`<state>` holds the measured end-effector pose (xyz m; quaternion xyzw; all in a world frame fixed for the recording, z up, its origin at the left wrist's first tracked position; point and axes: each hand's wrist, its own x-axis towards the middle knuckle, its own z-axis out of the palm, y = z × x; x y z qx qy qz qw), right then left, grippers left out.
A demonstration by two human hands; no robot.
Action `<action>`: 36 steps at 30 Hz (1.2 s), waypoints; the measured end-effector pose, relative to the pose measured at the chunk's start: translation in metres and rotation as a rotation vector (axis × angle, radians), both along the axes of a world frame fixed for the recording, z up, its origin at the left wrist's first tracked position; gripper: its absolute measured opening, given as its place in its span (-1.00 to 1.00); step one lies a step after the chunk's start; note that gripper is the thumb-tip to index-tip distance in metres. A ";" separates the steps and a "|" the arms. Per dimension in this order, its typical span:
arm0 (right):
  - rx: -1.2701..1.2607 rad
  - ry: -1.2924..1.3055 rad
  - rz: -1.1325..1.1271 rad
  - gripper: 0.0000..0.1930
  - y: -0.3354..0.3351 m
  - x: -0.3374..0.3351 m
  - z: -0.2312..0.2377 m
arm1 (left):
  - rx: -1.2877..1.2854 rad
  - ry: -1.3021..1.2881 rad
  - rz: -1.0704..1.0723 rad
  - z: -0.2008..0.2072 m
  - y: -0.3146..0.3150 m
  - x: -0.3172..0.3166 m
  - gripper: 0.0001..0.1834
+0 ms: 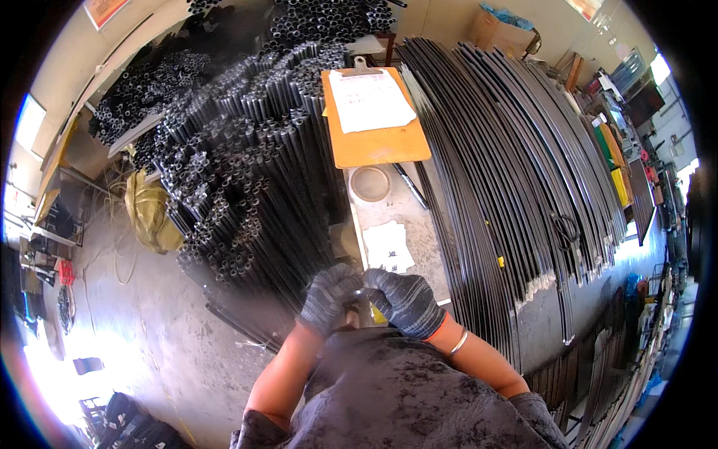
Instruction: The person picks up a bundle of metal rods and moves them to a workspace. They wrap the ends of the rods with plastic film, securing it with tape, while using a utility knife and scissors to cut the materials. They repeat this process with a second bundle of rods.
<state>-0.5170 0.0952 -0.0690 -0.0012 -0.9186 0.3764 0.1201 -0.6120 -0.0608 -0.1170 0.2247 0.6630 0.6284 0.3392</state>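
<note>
Both hands wear grey knit work gloves and meet in front of my body, at the near end of a narrow table (426, 247). My left hand (329, 298) is closed, its fingers curled toward the other hand. My right hand (406, 301) is closed too, thumb and fingertips pinched together. Something small and pale seems to sit between the fingertips, too small and blurred to name. Just beyond the hands lie white paper slips (388, 248) with handwriting. Farther up the table are a roll of tape (370, 184), a black marker (410, 186) and an orange clipboard (381, 148) with white sheets.
Bundled dark metal tubes (262, 202) fill the left side, open ends up. Long dark bars (508, 165) lie in rows to the right, with a looped black cord (566, 230) on them. A yellowish sack (152, 212) stands on the concrete floor (142, 314) at left.
</note>
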 end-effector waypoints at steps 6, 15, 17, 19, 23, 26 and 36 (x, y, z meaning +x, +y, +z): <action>-0.012 -0.067 -0.048 -0.79 0.031 0.025 -0.005 | -0.112 0.057 -0.155 -0.008 0.040 -0.004 -0.78; -0.050 -0.044 -0.323 -0.89 0.083 0.071 -0.039 | -0.740 1.040 -0.242 -0.034 0.097 -0.032 -0.35; -0.107 -0.061 -0.362 -0.89 0.083 0.074 -0.042 | -0.746 1.027 -0.228 -0.033 0.099 -0.033 -0.32; -0.081 -0.059 -0.364 -0.89 0.081 0.072 -0.040 | -0.752 1.011 -0.206 -0.032 0.100 -0.033 -0.29; -0.103 -0.022 -0.344 -0.89 0.078 0.063 -0.036 | -0.771 1.002 -0.185 -0.029 0.104 -0.036 -0.30; -0.098 -0.015 -0.337 -0.89 0.077 0.059 -0.036 | -0.782 0.956 -0.200 -0.024 0.107 -0.038 -0.34; -0.128 -0.030 -0.320 -0.90 0.071 0.032 -0.034 | -0.601 1.070 -0.039 -0.052 0.097 -0.030 -0.84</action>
